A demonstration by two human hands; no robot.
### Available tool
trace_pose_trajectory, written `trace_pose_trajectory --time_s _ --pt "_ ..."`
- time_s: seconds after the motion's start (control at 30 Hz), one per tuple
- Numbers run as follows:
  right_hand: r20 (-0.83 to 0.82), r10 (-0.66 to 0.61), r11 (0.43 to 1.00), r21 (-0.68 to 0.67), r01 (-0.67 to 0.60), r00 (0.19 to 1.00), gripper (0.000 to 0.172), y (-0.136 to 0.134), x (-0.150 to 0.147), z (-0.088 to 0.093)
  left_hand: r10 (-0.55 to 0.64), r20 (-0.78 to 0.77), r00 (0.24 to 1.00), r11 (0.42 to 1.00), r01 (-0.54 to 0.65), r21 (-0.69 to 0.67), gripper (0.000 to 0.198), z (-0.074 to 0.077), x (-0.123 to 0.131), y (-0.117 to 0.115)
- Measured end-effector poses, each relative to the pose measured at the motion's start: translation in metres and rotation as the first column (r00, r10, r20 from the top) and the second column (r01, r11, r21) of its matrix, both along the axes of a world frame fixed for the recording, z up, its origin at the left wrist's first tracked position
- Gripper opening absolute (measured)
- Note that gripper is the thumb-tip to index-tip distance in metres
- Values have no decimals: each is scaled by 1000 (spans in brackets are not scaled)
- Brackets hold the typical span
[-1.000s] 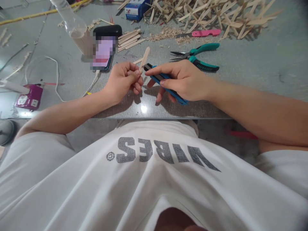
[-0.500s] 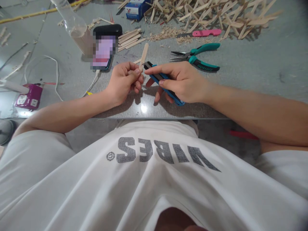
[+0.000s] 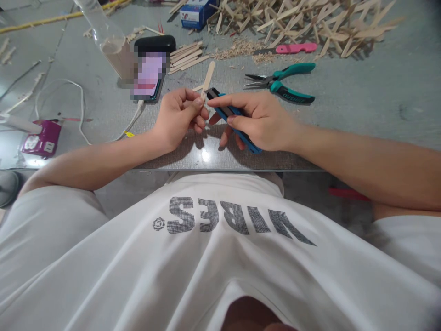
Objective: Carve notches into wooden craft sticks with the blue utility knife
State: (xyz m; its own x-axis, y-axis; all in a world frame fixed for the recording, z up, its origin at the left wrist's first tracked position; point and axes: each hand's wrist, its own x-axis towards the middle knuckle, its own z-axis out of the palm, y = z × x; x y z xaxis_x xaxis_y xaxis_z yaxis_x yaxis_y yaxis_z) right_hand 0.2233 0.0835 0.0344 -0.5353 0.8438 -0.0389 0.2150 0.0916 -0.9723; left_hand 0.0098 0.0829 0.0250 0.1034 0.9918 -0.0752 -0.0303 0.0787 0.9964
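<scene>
Between the thumb and fingers of my left hand (image 3: 181, 115) is a pale wooden craft stick (image 3: 208, 76), its rounded end pointing up and away from me. My right hand (image 3: 263, 119) grips a blue and black utility knife (image 3: 233, 116), index finger stretched along its top. The knife's front end meets the stick just above my left fingertips; its blade is too small to make out clearly. Another craft stick (image 3: 197, 88) lies partly hidden behind my left hand. Long-nose pliers (image 3: 280, 82) with green and black handles rest beyond my right hand.
Behind are a small stack of craft sticks (image 3: 186, 56), wood shavings (image 3: 237, 48), a pink-handled knife (image 3: 296, 48) and a heap of joined sticks (image 3: 296, 20). On the left stand a phone (image 3: 149, 76) with its cable, a black case (image 3: 154, 43) and a plastic bottle (image 3: 115, 50).
Both hands stay almost in place. The knife has shifted very slightly against the stick, its rear end a little further left, and the stick's tip has moved slightly right.
</scene>
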Motion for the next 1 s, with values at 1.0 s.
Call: trace_pose_trajectory --time_s 1.0 --pt "-84 7 995 -99 -15 996 51 -4 -1 -1 70 -72 995 990 -60 128 32 3 5 -4"
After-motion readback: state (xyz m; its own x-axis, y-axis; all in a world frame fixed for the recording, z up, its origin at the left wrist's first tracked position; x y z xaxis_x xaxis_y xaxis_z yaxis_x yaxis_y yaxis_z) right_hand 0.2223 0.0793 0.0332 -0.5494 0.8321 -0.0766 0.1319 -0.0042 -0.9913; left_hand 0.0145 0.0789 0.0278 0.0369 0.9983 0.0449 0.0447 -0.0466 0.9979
